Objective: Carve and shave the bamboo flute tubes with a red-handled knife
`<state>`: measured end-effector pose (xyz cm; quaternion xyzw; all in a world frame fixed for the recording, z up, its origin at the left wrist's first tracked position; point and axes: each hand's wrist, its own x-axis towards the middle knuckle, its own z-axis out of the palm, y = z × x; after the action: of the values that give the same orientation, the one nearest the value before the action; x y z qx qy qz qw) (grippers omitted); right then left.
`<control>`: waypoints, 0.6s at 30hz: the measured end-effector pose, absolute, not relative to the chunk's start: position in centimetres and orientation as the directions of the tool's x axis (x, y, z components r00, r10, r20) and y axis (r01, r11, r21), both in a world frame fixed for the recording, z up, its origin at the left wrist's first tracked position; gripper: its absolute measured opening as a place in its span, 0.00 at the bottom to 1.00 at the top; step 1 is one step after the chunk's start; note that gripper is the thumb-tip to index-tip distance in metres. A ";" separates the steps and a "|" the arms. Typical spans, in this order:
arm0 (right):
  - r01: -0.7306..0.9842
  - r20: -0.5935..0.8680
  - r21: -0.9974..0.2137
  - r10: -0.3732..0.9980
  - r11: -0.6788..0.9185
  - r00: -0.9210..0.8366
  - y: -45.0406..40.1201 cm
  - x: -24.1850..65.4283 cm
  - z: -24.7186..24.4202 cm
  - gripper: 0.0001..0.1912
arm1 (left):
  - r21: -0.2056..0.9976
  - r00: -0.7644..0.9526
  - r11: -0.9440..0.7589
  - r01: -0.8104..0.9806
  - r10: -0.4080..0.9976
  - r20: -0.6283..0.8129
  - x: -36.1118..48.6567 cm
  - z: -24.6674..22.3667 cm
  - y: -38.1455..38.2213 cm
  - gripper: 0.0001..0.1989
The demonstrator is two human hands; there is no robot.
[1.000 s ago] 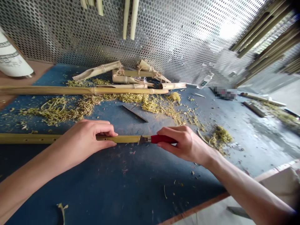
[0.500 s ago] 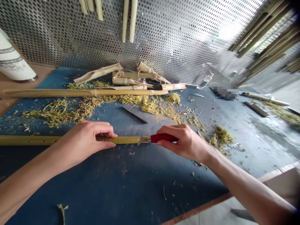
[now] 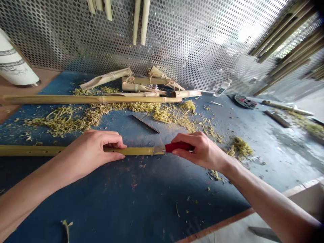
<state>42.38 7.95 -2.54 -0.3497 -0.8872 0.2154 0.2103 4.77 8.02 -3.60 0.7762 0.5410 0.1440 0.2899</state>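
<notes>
A slim bamboo tube (image 3: 139, 151) with small holes along it, like a flute, lies across the blue tabletop. My left hand (image 3: 101, 148) pinches it between thumb and fingers near its right part. In my right hand (image 3: 199, 148) is a red-handled carving knife (image 3: 179, 146), gripped by the handle. Its flat, broad blade rests on or just over the tube's right end; the exact contact is too small to make out. Beyond the hands, a thin dark strip (image 3: 146, 124) lies slantwise on the table.
Bamboo shavings (image 3: 162, 113) spread behind the hands, with another heap (image 3: 239, 146) to the right. A long bamboo pole (image 3: 63, 99) and cut bamboo pieces (image 3: 141, 87) lie farther back. A white cylinder (image 3: 16, 64) stands left, a small bottle (image 3: 222, 87) by the perforated metal panel (image 3: 177, 40).
My right hand and the knife have shifted slightly right along the tube, and the blade looks turned flatter. My left hand keeps its place on the tube.
</notes>
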 end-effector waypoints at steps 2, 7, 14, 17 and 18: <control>0.515 0.243 -0.535 0.707 0.669 -0.665 8.0 42.2 -2.7 0.13 | 0.609 0.370 -0.246 0.754 0.925 -0.084 4.9 -3.5 8.0 0.18; 0.502 0.233 -0.523 0.682 0.689 -0.693 8.4 42.1 -3.0 0.13 | 0.610 0.370 -0.242 0.754 0.924 -0.092 5.0 -3.4 8.0 0.18; 0.527 0.207 -0.485 0.677 0.698 -0.706 8.3 41.8 -2.9 0.12 | 0.617 0.361 -0.245 0.748 0.930 -0.068 4.9 -3.7 8.0 0.16; 0.547 0.198 -0.467 0.685 0.695 -0.701 8.1 41.7 -2.6 0.10 | 0.624 0.371 -0.253 0.739 0.926 -0.065 4.8 -3.9 8.0 0.16; 0.552 0.200 -0.461 0.688 0.694 -0.697 8.0 41.5 -2.5 0.10 | 0.627 0.375 -0.256 0.736 0.925 -0.063 4.8 -4.0 8.0 0.15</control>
<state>41.45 8.03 -2.52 -0.3438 -0.9022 0.1863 0.1821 4.78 7.98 -3.95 0.7758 0.5353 0.1614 0.2924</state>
